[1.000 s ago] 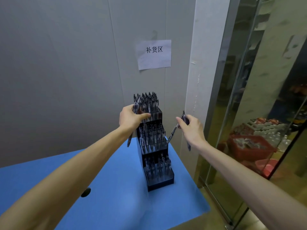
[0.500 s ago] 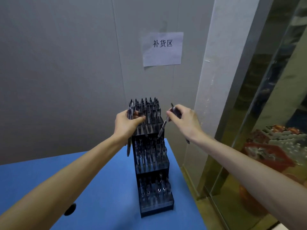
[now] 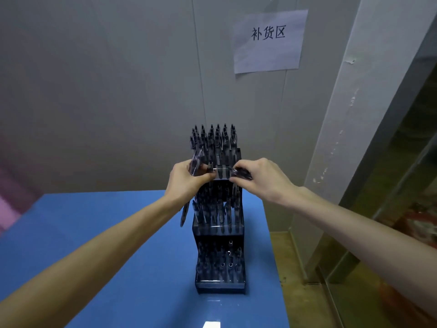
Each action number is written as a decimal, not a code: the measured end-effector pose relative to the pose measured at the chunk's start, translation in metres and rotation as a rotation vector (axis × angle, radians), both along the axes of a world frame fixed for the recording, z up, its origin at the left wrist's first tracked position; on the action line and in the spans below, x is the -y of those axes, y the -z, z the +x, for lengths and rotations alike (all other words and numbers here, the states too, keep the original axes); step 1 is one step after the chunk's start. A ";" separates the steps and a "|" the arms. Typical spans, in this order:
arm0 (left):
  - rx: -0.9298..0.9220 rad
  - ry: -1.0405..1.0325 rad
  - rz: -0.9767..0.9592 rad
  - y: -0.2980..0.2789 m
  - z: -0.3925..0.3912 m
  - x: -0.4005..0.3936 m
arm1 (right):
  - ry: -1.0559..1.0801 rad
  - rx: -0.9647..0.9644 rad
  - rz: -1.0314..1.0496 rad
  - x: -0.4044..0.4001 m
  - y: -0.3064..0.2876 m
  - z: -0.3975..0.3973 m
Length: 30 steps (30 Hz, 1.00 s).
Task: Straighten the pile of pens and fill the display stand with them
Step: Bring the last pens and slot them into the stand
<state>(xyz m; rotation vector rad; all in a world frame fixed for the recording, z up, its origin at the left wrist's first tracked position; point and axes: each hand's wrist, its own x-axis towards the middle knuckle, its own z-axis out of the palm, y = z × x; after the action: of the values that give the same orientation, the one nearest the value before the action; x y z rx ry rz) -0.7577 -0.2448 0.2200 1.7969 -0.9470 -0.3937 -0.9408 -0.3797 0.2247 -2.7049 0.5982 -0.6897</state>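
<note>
The filling step is in hand: the stepped black display stand sits near the right edge of the blue counter, and all three of its tiers already bristle with dark pens, the far top tier looking the most tightly packed. The left hand is curled around a small bundle of spare pens, whose lower ends hang out below the wrist beside the stand. The right hand pinches a single pen between thumb and fingertips, holding it over the front lip of the top tier, just beside the left hand. Which hole it is meant for I cannot tell; the slots are too dark to make out. To my eye the job is well along, with only the handful in the left hand left to place. The next move calls for tipping that single pen upright, tip down, finding a free hole among its neighbours and sliding it in without knocking the standing ones askew.
</note>
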 end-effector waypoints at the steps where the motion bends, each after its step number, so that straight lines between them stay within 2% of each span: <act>1: 0.006 -0.014 0.001 0.002 -0.002 -0.001 | -0.010 -0.016 0.002 0.001 0.001 0.000; 9: 0.119 -0.017 0.036 0.016 -0.012 -0.010 | -0.013 -0.055 0.046 -0.003 0.002 0.006; 15: 0.276 -0.016 0.165 0.020 -0.004 -0.013 | -0.014 -0.146 -0.021 -0.008 0.006 0.012; 22: 0.397 -0.013 0.346 0.009 -0.002 -0.007 | 0.092 -0.094 -0.001 -0.015 0.010 0.020; 30: 0.444 0.000 0.431 0.006 0.004 -0.002 | 0.093 -0.093 0.058 -0.016 0.011 0.022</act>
<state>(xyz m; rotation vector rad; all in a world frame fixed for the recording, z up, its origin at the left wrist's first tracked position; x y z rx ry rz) -0.7533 -0.2425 0.2138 2.3372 -1.2354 -0.2078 -0.9191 -0.3638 0.2140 -2.6814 0.7585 -0.5626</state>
